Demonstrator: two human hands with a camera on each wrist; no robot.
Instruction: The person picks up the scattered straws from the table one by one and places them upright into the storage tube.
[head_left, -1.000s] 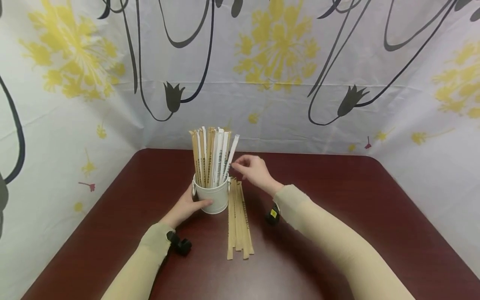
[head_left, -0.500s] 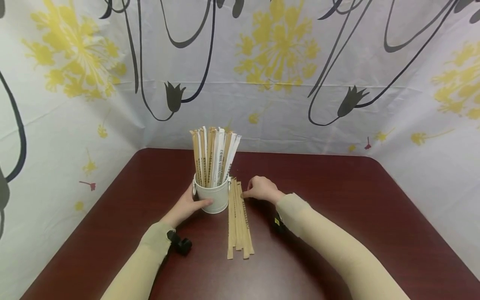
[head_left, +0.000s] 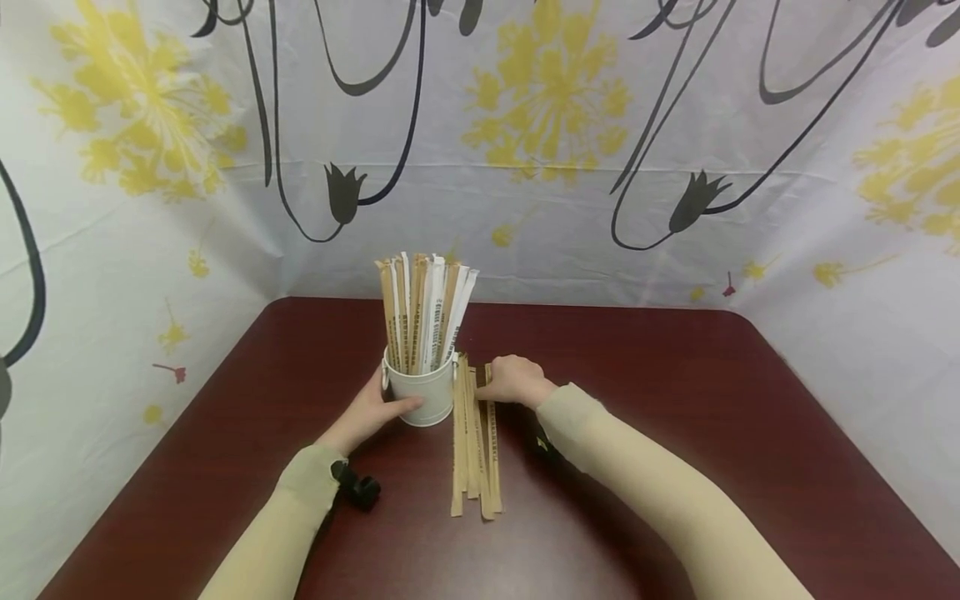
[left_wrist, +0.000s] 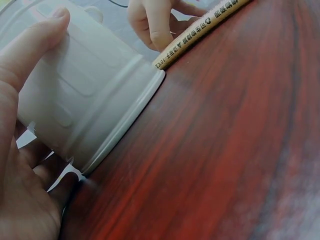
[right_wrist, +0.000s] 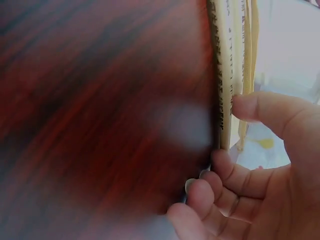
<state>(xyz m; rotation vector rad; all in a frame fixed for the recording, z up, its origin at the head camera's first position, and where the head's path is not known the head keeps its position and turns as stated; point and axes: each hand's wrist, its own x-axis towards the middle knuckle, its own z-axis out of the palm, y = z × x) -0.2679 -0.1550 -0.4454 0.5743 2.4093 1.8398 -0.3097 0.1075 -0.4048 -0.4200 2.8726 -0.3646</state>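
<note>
My left hand (head_left: 367, 414) holds the side of a small white bucket (head_left: 435, 404), its thumb across the front. Upright in the bucket stand several paper-wrapped straws (head_left: 429, 317), some white, some brown. To its right, several brown paper-wrapped straws (head_left: 460, 450) lie on the table, roughly side by side. My right hand (head_left: 517, 382) is at their far end and pinches a straw (head_left: 480, 450) between thumb and fingers. In the right wrist view the thumb presses on the printed wrappers (right_wrist: 227, 75), with the index fingertip low beside them.
The dark red wooden table (head_left: 637, 383) reaches back to a white curtain (head_left: 420, 200) with yellow and grey flower prints. A black wrist camera (head_left: 358, 487) hangs beneath the left wrist.
My right hand has moved from the white straw at the bucket's rim down to the brown straws on the table. Those straws have shifted slightly apart. The left hand stays put.
</note>
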